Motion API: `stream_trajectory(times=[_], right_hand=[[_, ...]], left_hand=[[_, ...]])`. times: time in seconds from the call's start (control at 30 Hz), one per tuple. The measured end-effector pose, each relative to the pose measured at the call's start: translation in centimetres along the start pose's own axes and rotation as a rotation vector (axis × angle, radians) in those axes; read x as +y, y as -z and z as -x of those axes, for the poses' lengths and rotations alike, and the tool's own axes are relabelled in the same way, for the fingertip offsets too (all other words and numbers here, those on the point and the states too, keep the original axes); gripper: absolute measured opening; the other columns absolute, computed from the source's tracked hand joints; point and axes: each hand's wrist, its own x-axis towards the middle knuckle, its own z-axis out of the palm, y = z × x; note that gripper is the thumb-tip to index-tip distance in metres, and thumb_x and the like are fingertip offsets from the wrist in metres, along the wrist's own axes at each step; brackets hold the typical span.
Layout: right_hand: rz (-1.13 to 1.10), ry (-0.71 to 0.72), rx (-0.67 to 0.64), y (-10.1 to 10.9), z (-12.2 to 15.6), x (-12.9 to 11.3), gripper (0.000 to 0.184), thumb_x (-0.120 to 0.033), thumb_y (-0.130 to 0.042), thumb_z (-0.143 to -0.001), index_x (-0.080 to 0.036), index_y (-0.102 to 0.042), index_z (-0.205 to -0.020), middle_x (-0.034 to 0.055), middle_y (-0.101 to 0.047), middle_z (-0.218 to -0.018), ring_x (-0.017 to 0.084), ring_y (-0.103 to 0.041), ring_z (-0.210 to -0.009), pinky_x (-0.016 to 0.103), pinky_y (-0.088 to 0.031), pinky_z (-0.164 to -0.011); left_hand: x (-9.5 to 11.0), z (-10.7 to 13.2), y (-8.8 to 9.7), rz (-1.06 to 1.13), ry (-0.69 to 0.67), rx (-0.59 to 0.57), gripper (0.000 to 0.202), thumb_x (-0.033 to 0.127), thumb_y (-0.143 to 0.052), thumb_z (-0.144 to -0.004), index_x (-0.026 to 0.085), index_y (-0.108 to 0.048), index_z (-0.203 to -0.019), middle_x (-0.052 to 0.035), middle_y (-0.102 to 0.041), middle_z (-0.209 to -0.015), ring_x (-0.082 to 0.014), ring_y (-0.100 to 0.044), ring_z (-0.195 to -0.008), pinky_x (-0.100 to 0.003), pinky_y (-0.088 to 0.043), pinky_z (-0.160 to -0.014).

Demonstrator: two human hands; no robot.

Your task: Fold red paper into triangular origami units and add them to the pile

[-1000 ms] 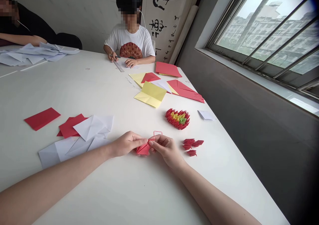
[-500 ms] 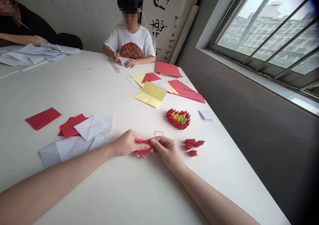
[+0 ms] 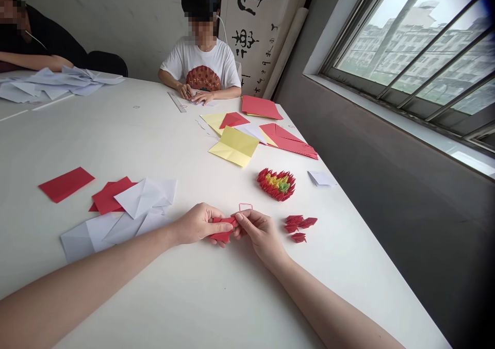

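A small piece of folded red paper (image 3: 221, 234) is held just above the white table, partly covered by my fingers. My left hand (image 3: 200, 224) pinches it from the left, thumb on top. At its right end, my right hand (image 3: 258, 230) grips the edge between thumb and fingers. To the right of my right hand lie several small folded red paper pieces (image 3: 298, 223). Beyond them sits a cluster of red, yellow and green folded pieces (image 3: 276, 184) fitted together.
Left of my hands lie white paper sheets (image 3: 145, 197) and red paper (image 3: 66, 184). Farther off are yellow paper (image 3: 234, 146), red sheets (image 3: 262, 107) and a ruler (image 3: 177, 102). A person in a white shirt (image 3: 203, 63) works across the white table (image 3: 154, 308); another sits far left.
My hands stay almost in place, with only a slight shift of the fingers on the red paper. Across the table, the person's hands have lowered the white paper flat.
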Motion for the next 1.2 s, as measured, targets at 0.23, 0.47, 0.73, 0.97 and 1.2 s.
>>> stream_trajectory(times=[0.23,0.47,0.73,0.97,1.2], right_hand=[[0.022,-0.025,-0.016,-0.3,0.2,-0.7,0.035,-0.048,-0.051,-0.084,-0.014,-0.057,-0.075,0.002,-0.06,-0.063,0.013,-0.056,-0.059,0.026,-0.045,-0.06],[0.16,-0.019,-0.007,-0.8,0.3,-0.8,0.034,-0.047,-0.055,-0.081,-0.016,-0.049,-0.069,-0.0017,-0.055,-0.057,0.011,-0.049,-0.053,0.023,-0.039,-0.053],[0.253,0.043,0.09,-1.1,0.7,-0.2,0.036,-0.049,-0.048,-0.085,-0.018,-0.044,-0.067,-0.0035,-0.05,-0.052,0.01,-0.043,-0.048,0.022,-0.033,-0.047],[0.315,0.039,-0.031,-1.3,0.8,-0.7,0.037,-0.049,-0.043,-0.088,-0.018,-0.042,-0.067,-0.0023,-0.053,-0.057,0.011,-0.047,-0.052,0.023,-0.035,-0.051],[0.224,0.052,-0.082,-1.3,0.6,0.3,0.038,-0.047,-0.034,-0.092,-0.019,-0.035,-0.065,-0.0055,-0.043,-0.052,0.008,-0.033,-0.045,0.021,-0.026,-0.045]], left_hand=[[-0.1,-0.2,0.0,-0.11,-0.095,0.046,0.027,0.034,-0.06,-0.077,0.011,-0.069,-0.066,-0.0039,-0.062,-0.062,-0.014,-0.054,-0.059,-0.027,-0.044,-0.058],[-0.1,-0.1,0.1,-0.084,-0.05,0.003,0.024,0.03,-0.057,-0.079,0.01,-0.069,-0.074,-0.0066,-0.066,-0.069,-0.017,-0.061,-0.066,-0.03,-0.049,-0.064],[-0.4,-0.3,-0.2,-0.076,-0.013,0.063,0.026,0.035,-0.061,-0.077,0.01,-0.068,-0.074,-0.0081,-0.069,-0.071,-0.0195,-0.065,-0.07,-0.033,-0.053,-0.068],[-0.2,-0.1,-0.1,0.036,-0.042,-0.043,0.02,0.03,-0.062,-0.077,0.011,-0.071,-0.074,-0.0053,-0.07,-0.072,-0.0179,-0.065,-0.072,-0.03,-0.053,-0.071],[0.0,0.0,0.1,0.102,-0.05,-0.115,0.019,0.028,-0.064,-0.075,0.01,-0.071,-0.076,-0.0065,-0.071,-0.067,-0.0174,-0.065,-0.065,-0.03,-0.053,-0.067]])
